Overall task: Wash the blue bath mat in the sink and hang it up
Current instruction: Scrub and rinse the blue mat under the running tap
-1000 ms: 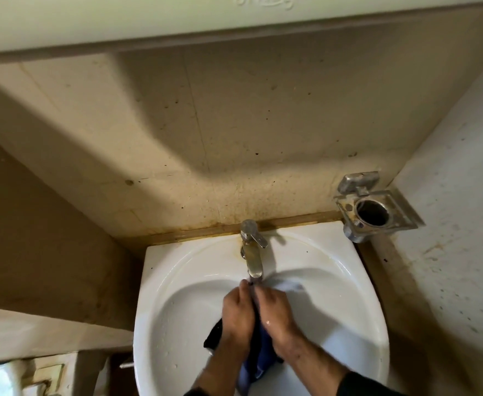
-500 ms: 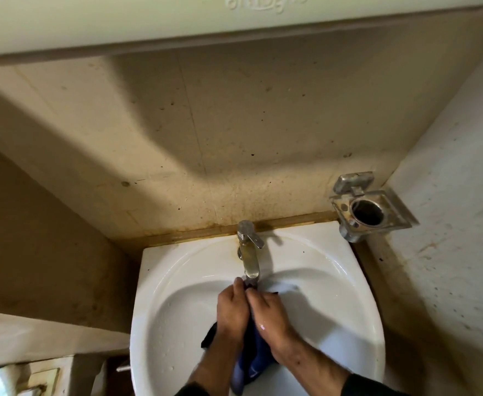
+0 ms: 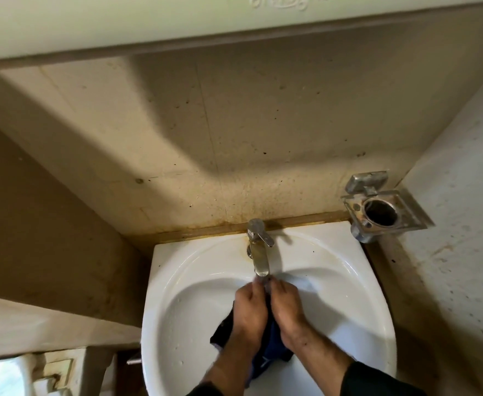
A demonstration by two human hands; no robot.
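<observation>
Head view looks down on two hands pressed side by side over the bowl of the white sink (image 3: 177,281), just under the spout of the faucet (image 3: 258,252). Left hand (image 3: 248,307) has its fingers curled down around a bunch of the blue bath mat (image 3: 271,347), knuckles up, fingertips reaching toward the spout. Right hand (image 3: 287,307) lies against it in the same way, fingers bent over the cloth, so both grip the mat between them and neither is spread wide. How tightly they squeeze cannot be told. The mat is gathered into a dark wet bundle inside the sink, below the faucet; most of it is hidden under the hands, with a dark corner sticking out on the left-hand side and a bluer fold hanging down between the wrists toward the near rim. Dark sleeves (image 3: 377,378) cover both forearms at the bottom edge. Whether water runs from the spout is unclear. Right of the faucet, at the sink's back corner, a metal holder (image 3: 383,210) with a round opening is fixed to the wall. Behind the faucet rises a stained beige wall (image 3: 234,138).
</observation>
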